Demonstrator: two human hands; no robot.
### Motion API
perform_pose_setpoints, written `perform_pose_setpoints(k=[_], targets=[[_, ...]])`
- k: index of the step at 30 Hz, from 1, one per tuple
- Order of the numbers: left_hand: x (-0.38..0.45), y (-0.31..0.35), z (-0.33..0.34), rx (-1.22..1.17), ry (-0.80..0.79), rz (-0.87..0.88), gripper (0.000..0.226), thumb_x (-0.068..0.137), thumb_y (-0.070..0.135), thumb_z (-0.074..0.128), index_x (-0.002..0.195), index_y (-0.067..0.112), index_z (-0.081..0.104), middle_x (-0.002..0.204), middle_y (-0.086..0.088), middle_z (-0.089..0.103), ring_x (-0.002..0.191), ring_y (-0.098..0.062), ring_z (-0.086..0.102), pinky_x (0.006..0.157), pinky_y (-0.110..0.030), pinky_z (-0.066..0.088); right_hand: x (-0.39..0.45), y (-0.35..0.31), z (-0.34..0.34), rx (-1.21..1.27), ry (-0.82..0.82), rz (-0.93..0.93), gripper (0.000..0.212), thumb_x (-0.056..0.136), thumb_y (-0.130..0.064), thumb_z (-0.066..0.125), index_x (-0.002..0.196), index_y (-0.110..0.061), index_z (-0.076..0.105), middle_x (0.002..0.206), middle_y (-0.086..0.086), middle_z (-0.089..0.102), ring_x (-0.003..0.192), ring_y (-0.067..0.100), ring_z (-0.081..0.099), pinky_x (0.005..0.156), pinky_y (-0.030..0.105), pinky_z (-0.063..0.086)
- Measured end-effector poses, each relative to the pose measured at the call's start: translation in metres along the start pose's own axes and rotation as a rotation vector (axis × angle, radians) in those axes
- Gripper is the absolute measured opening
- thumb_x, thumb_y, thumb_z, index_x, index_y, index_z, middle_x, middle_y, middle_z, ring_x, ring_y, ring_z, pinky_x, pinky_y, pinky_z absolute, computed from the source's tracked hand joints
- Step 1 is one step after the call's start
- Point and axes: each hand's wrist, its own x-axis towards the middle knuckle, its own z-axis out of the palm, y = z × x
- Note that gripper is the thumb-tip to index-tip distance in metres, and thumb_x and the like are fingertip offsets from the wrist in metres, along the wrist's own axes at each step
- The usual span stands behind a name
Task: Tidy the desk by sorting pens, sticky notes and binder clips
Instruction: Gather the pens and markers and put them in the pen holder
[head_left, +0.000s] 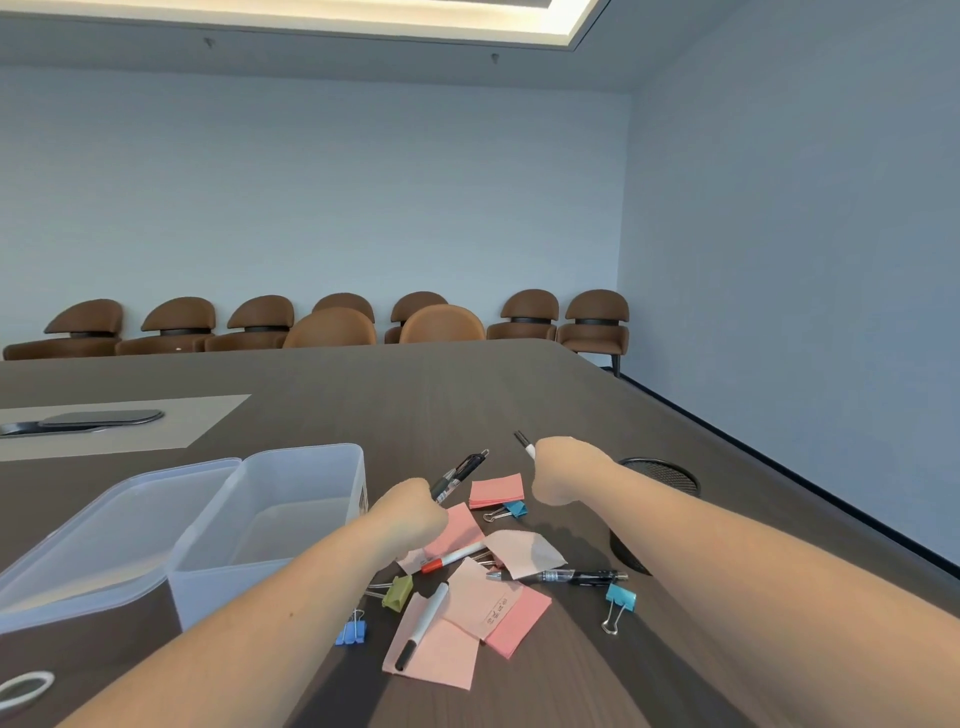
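head view: left hand (410, 512) fisted around a black clicker pen (460, 474), tip end rising up and away from the fist. right hand (563, 475) also closed, gripping a white-barrelled pen (523, 444) whose dark end pokes out above the knuckles. black mesh pen cup (655, 499) sits just beside the right forearm, partly hidden by it. judgement: pens go in the cup; lift the right one clear first, drop it point-down, then bring the left across without sweeping the pile. still loose on the table (467, 395): pink sticky notes (497, 489), a red-capped marker (451, 557), a white marker (423, 623), another black pen (576, 576), binder clips in teal (619, 597), olive (397, 591) and blue (352, 633). clear plastic box (270, 519) and its lid (104, 530) to the left, both bare. dark wood-grain table, brown chairs (530, 312) along the pale wall.
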Motion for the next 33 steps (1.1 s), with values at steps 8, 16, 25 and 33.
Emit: perform_pose_setpoints(k=[8, 16, 25, 33], targets=[[-0.014, 0.039, 0.026, -0.154, -0.114, 0.116, 0.010, 0.086, 0.022, 0.061, 0.078, 0.020, 0.055, 0.065, -0.001, 0.047, 0.054, -0.014, 0.040, 0.051, -0.022, 0.036, -0.003, 0.010, -0.006, 0.451, 0.029, 0.092, 0.031, 0.097, -0.012, 0.035, 0.125, -0.003, 0.046, 0.092, 0.014, 0.071, 0.062, 0.019, 0.058, 0.057, 0.026, 0.043], [0.001, 0.057, 0.053, 0.016, -0.214, 0.031, 0.012, 0.082, 0.028, 0.048, 0.076, 0.020, 0.040, 0.064, 0.000, 0.032, 0.053, -0.018, 0.031, 0.049, -0.024, 0.026, 0.006, 0.031, -0.009, 0.592, -0.065, 0.189, 0.014, 0.089, -0.006, 0.031, 0.082, -0.004, 0.043, 0.062, 0.015, 0.063, 0.044, 0.019, 0.039, 0.041, 0.026, 0.028], [0.009, 0.057, 0.062, 0.007, -0.320, 0.087, 0.013, 0.069, 0.028, 0.058, 0.074, 0.020, 0.050, 0.066, -0.005, 0.042, 0.049, -0.020, 0.038, 0.045, -0.019, 0.030, 0.018, 0.037, -0.016, 0.541, 0.088, 0.174, 0.016, 0.089, -0.010, 0.039, 0.090, -0.003, 0.053, 0.074, 0.008, 0.058, 0.063, 0.020, 0.053, 0.057, 0.028, 0.044], [0.015, 0.050, 0.072, 0.159, -0.309, 0.177, 0.030, 0.061, 0.029, 0.073, 0.085, 0.014, 0.065, 0.079, 0.001, 0.060, 0.070, -0.018, 0.057, 0.063, -0.028, 0.046, 0.022, 0.036, -0.011, 0.504, 0.113, 0.109, 0.030, 0.093, -0.015, 0.040, 0.118, -0.004, 0.052, 0.096, 0.007, 0.053, 0.072, 0.019, 0.053, 0.064, 0.028, 0.045]])
